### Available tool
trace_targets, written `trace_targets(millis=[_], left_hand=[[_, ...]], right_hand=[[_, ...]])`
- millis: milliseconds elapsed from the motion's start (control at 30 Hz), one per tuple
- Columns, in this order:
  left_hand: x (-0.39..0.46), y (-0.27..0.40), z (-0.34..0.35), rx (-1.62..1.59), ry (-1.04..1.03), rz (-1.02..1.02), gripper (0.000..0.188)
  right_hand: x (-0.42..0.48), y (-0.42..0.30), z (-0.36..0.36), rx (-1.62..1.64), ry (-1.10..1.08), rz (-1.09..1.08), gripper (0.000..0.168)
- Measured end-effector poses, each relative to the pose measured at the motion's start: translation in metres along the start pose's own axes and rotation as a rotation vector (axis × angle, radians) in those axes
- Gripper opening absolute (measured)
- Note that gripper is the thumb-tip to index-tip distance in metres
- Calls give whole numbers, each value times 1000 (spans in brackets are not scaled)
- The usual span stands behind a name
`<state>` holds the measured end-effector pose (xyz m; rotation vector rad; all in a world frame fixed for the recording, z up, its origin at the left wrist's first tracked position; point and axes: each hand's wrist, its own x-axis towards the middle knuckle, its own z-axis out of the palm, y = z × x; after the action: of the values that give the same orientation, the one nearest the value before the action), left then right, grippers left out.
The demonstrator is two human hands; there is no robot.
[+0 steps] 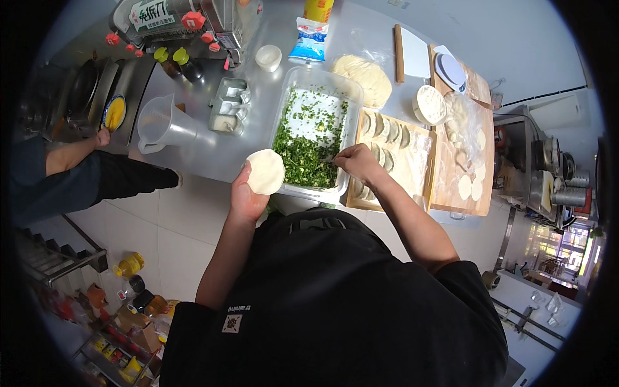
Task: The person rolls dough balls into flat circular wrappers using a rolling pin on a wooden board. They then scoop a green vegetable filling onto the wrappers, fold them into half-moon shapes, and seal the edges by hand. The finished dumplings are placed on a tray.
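Note:
A round dough wrapper [266, 171] lies flat across the fingers of my left hand [245, 193], with my thumb at its edge. Just left of the plastic tub's near corner, that hand is raised. Chopped green filling [307, 162] fills the near part of the clear plastic tub [357, 92] and thins out toward the far end. My right hand [360, 163] is over the tub's right rim, its fingers pinched on a thin utensil [330, 161] whose tip is hidden among the greens. Folded dumplings [382, 128] stand in rows on a floured wooden tray [411, 155] beside the tub.
A dough lump [365, 80], a flour bowl [429, 105] and a board with wrappers [464, 186] lie to the right. Left are a measuring jug [162, 123], a metal seasoning holder [227, 106] and a dough machine [179, 24]. Another person's hand [103, 137] touches a bowl [114, 112].

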<state>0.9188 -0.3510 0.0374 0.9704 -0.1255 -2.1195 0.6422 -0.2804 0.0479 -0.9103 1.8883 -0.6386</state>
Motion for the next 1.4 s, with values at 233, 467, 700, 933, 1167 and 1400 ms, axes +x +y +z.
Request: trace_targets(millis=[233, 467, 700, 933, 1167, 1400], left_hand=[[10, -11, 23, 104, 58, 40, 45], [58, -50, 56, 18, 81, -20, 37], [79, -64, 99, -155, 6, -78, 41], [75, -56, 102, -88, -168, -43, 49], [63, -45, 103, 4, -225, -48, 55], [57, -39, 95, 3, -299, -104, 62]], right_hand=[[-14, -13, -23, 104, 24, -29, 15], [-39, -49, -29, 3, 228, -312, 13], [-65, -41, 8, -631, 485, -694, 35], [-74, -42, -1, -534, 540, -764, 42], [-82, -47, -14, 42, 440, -506, 23], [-81, -45, -27, 607, 64, -13, 19]])
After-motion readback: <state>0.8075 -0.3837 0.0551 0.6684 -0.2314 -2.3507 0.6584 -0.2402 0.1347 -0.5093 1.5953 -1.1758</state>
